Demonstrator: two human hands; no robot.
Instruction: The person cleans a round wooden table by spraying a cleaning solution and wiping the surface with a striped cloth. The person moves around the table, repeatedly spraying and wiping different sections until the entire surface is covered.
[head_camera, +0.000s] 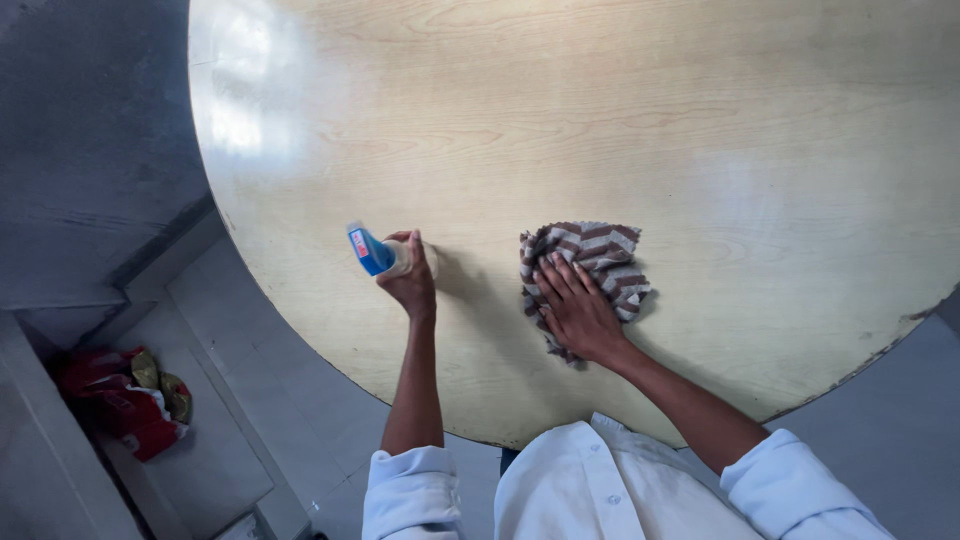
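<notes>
A round, pale wooden table (620, 110) shows glare near its left edge. Grey tiled floor (210, 330) lies below its left edge. Crumpled red-and-gold wrappers (125, 395) lie on the floor, well apart from the table.

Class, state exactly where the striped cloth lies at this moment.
In the head view, the striped cloth lies bunched on the round wooden table, near its front edge, pressed under the right hand, to the right of the spray bottle.
</notes>
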